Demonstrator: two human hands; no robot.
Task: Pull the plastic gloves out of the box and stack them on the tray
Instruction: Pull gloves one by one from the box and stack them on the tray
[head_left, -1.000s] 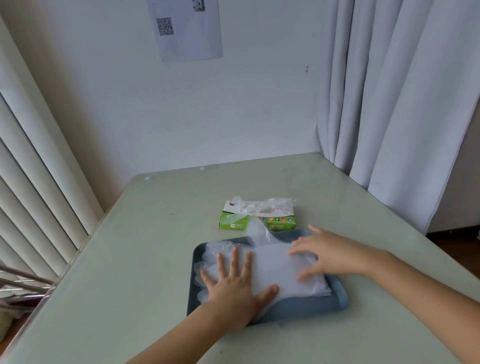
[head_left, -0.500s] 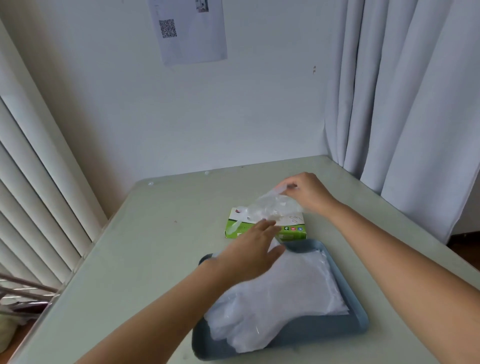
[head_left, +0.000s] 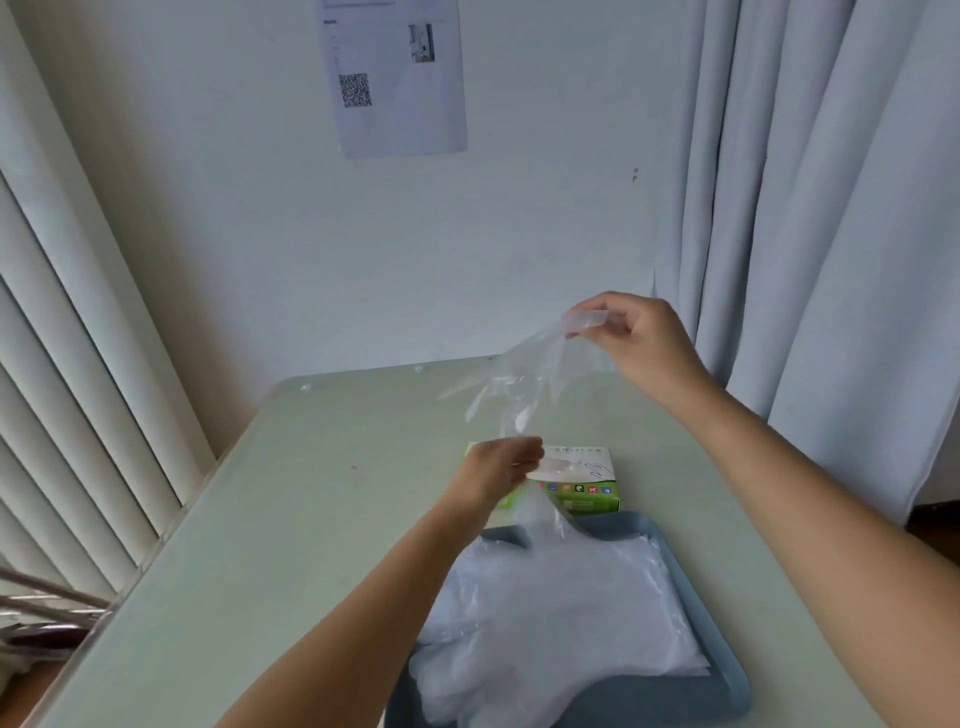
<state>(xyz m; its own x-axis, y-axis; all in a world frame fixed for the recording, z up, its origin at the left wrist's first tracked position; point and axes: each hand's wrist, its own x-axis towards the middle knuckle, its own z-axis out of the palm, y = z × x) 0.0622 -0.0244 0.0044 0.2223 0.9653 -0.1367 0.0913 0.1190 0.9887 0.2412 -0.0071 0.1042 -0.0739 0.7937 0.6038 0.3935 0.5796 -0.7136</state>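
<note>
a thin clear plastic glove (head_left: 524, 379) hangs stretched in the air above the table, going from the right hand (head_left: 639, 338) down to the left hand (head_left: 501, 465). the right hand pinches its upper edge between thumb and bent fingers. the left hand is over the top of the small green cardboard box (head_left: 582, 488); its fingers are close together at the glove's lower end, and i cannot tell if they pinch it. just before the box lies a grey-blue plastic tray (head_left: 727, 670) with a flat pile of clear gloves (head_left: 561, 623) on it. both stand on a pale green table (head_left: 311, 519), with a white curtain (head_left: 831, 208) at the right.
</note>
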